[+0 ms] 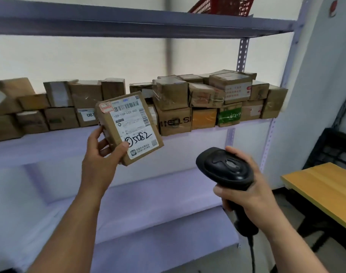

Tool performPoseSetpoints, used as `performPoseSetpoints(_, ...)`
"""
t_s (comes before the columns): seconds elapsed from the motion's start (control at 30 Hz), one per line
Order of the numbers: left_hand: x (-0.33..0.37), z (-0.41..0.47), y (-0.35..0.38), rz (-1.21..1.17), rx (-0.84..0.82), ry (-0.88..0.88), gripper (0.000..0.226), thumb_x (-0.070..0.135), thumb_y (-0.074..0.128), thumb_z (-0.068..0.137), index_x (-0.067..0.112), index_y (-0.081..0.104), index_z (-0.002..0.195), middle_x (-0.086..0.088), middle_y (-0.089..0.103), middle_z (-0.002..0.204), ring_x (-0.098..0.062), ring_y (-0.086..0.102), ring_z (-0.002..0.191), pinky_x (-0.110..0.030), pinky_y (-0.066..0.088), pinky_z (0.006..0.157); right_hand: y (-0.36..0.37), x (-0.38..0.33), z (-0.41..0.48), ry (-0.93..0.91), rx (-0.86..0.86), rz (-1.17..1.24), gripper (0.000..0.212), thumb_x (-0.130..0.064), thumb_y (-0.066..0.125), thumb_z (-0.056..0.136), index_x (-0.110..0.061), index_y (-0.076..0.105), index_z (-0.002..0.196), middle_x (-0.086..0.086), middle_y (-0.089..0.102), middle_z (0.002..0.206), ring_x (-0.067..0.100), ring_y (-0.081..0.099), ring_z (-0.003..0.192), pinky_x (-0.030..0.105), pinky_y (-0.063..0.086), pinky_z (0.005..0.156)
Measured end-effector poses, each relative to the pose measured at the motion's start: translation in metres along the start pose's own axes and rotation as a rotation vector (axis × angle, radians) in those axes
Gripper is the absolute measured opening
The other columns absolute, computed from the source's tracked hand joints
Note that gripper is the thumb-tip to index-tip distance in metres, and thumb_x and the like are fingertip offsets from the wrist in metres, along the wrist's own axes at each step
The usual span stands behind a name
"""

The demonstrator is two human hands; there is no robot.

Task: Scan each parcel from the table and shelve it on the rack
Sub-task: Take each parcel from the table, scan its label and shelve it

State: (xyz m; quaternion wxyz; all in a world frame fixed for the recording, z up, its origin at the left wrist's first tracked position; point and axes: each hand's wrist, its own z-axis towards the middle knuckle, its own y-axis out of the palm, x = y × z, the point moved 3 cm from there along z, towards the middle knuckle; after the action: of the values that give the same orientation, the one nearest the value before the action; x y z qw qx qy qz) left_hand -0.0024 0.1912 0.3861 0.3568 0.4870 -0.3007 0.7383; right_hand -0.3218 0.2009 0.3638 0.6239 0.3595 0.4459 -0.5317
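My left hand (100, 156) grips a small brown cardboard parcel (128, 127) by its lower left corner and holds it up in front of the rack. Its white shipping label with a barcode and handwritten "5082" faces me. My right hand (247, 186) grips a black handheld barcode scanner (225, 166) by its handle, lower right of the parcel and apart from it. The scanner's head points up and to the left. Its cable hangs down below my hand.
The rack's middle shelf (50, 142) carries several stacked cardboard parcels (174, 103) along its back. A lower shelf (158, 188) shows beneath. A red basket (223, 5) sits on the top shelf. A yellow-topped table (326, 190) stands at the right, a black crate (333, 148) behind it.
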Motion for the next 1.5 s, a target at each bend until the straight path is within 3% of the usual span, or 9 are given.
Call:
performPoseSetpoints(0.13, -0.016, 0.054, -0.031, -0.003, 0.056, -0.024, 0.061, 0.031, 0.07, 0.087, 0.036, 0.04, 0.14, 0.004, 0.065, 0.119, -0.017, 0.065, 0.105, -0.049, 0.054, 0.091, 0.038, 0.005, 0.025, 0.0, -0.008, -0.005, 0.083, 0.014, 0.078, 0.068, -0.05, 0.06, 0.118, -0.003, 0.067, 0.106, 0.035, 0.058, 0.05, 0.039, 0.051, 0.048)
performPoseSetpoints(0.33, -0.037, 0.129, -0.031, 0.037, 0.004, -0.1, 0.062, 0.045, 0.069, 0.084, 0.038, 0.041, 0.139, -0.002, 0.064, 0.118, -0.023, 0.063, 0.106, -0.049, 0.053, 0.092, 0.078, 0.017, 0.054, 0.011, 0.025, 0.009, 0.085, 0.017, 0.076, 0.068, -0.053, 0.062, 0.114, -0.005, 0.068, 0.102, 0.032, 0.057, 0.049, 0.037, 0.051, 0.049)
performPoseSetpoints(0.57, -0.062, 0.173, -0.012, 0.199, -0.109, -0.1, 0.061, 0.059, 0.042, 0.096, 0.036, 0.027, 0.15, -0.006, 0.046, 0.146, -0.029, 0.047, 0.128, -0.046, 0.041, 0.106, 0.094, 0.03, 0.064, 0.036, 0.11, 0.006, 0.085, 0.019, 0.076, 0.067, -0.049, 0.063, 0.116, 0.006, 0.063, 0.113, 0.034, 0.057, 0.049, 0.038, 0.051, 0.047)
performPoseSetpoints(0.73, -0.07, 0.171, -0.004, 0.287, -0.193, -0.022, 0.091, 0.045, 0.073, 0.081, 0.038, 0.017, 0.152, -0.001, 0.041, 0.15, -0.025, 0.042, 0.133, -0.039, 0.038, 0.106, 0.097, 0.035, 0.067, 0.041, 0.134, -0.015, 0.083, 0.018, 0.076, 0.067, -0.047, 0.062, 0.117, 0.005, 0.066, 0.11, 0.035, 0.057, 0.048, 0.039, 0.052, 0.047)
performPoseSetpoints(0.83, -0.076, 0.173, -0.002, 0.344, -0.15, 0.034, 0.09, 0.033, 0.073, 0.084, 0.033, 0.016, 0.153, -0.004, 0.042, 0.149, -0.028, 0.042, 0.132, -0.04, 0.038, 0.102, 0.097, 0.036, 0.07, 0.034, 0.138, -0.022, 0.083, 0.018, 0.076, 0.067, -0.046, 0.062, 0.117, 0.003, 0.067, 0.107, 0.036, 0.056, 0.047, 0.04, 0.052, 0.048)
performPoseSetpoints(1.0, -0.082, 0.17, -0.001, 0.319, -0.077, 0.001, 0.103, 0.038, 0.075, 0.081, 0.032, 0.004, 0.154, -0.006, 0.035, 0.153, -0.029, 0.037, 0.137, -0.046, 0.037, 0.106, 0.093, 0.038, 0.068, 0.029, 0.135, -0.02, 0.084, 0.018, 0.076, 0.066, -0.047, 0.062, 0.117, -0.001, 0.067, 0.105, 0.034, 0.056, 0.047, 0.043, 0.051, 0.049)
performPoseSetpoints(1.17, -0.073, 0.127, 0.005, 0.386, 0.122, 0.148, 0.09, 0.044, 0.071, 0.082, 0.019, 0.019, 0.152, -0.01, 0.023, 0.156, -0.026, 0.021, 0.144, -0.052, 0.031, 0.112, 0.076, 0.041, 0.057, 0.03, 0.131, 0.001, 0.083, 0.018, 0.076, 0.067, -0.045, 0.062, 0.119, 0.005, 0.065, 0.109, 0.034, 0.055, 0.047, 0.04, 0.05, 0.049)
performPoseSetpoints(1.3, -0.061, 0.085, 0.018, 0.345, 0.216, 0.282, 0.079, 0.036, 0.075, 0.083, 0.009, 0.034, 0.145, -0.017, 0.03, 0.151, -0.029, 0.025, 0.141, -0.05, 0.035, 0.108, 0.051, 0.039, 0.043, 0.028, 0.141, 0.02, 0.083, 0.018, 0.078, 0.067, -0.043, 0.061, 0.122, 0.005, 0.066, 0.109, 0.034, 0.054, 0.047, 0.039, 0.048, 0.049)
performPoseSetpoints(1.5, -0.038, 0.008, 0.09, 0.231, -0.083, 0.428, 0.063, 0.046, 0.059, 0.082, 0.017, 0.046, 0.137, 0.0, 0.052, 0.126, -0.015, 0.053, 0.113, -0.031, 0.045, 0.086, 0.0, 0.028, 0.012, 0.008, 0.198, 0.0, 0.082, 0.018, 0.077, 0.068, -0.044, 0.061, 0.119, -0.003, 0.068, 0.102, 0.03, 0.054, 0.047, 0.038, 0.049, 0.047)
